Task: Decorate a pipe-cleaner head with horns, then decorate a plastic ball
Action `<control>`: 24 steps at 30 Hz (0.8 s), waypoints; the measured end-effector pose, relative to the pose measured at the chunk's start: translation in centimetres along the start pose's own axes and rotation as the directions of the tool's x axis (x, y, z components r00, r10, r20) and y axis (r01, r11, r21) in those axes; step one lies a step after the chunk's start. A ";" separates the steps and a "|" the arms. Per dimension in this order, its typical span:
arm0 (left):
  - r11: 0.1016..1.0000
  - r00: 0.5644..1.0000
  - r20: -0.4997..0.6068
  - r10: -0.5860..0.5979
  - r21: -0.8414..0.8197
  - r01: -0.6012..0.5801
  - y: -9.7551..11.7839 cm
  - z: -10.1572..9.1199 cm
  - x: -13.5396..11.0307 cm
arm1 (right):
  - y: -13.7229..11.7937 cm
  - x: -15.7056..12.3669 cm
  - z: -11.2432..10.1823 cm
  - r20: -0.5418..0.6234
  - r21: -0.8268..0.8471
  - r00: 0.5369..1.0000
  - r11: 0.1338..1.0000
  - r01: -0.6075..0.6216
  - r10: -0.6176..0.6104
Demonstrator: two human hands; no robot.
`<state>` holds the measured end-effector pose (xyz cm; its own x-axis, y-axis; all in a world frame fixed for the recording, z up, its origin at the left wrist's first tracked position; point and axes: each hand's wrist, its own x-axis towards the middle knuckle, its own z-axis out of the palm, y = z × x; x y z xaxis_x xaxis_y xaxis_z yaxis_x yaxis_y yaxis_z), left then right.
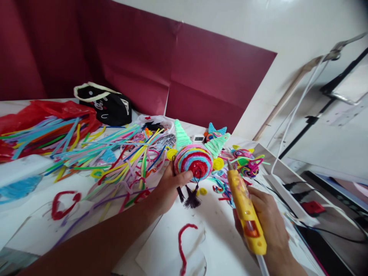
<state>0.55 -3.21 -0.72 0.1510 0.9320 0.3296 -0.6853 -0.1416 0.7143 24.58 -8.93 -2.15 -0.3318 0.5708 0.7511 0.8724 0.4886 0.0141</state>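
Note:
My left hand (169, 186) grips a round craft ball (184, 163) wound in rings of red, pink, yellow and blue pipe cleaner, thumb pressed on its front. Two mint-green cones (181, 136) stick up from it like horns, and yellow discs sit at its sides. Dark tassels (192, 197) hang below it. In my right hand (266, 218) is a yellow hot glue gun (247, 211), fingers wrapped round its handle. Its nozzle points up and away, to the right of the ball and apart from it. A bent red pipe cleaner (182, 247) lies on white board underneath.
Heaps of coloured pipe cleaners (126, 149) cover the left of the table, beside a red plastic bag (57, 109) and a black pouch (106, 105). Another decorated ball (245, 161) sits at right. A power strip (293, 201) with cables runs along the right edge.

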 end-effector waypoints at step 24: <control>0.997 0.994 -0.098 0.038 -0.067 -0.045 0.5 -1.2 1.5 | 0.2 0.7 -1.4 0.651 0.179 0.756 0.981 -0.077 -0.059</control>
<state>-0.36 -1.53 -0.63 0.0538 0.9542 0.2944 -0.7377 -0.1607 0.6557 25.06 -9.35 -0.72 -0.5363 0.8328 0.1374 0.8173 0.5530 -0.1619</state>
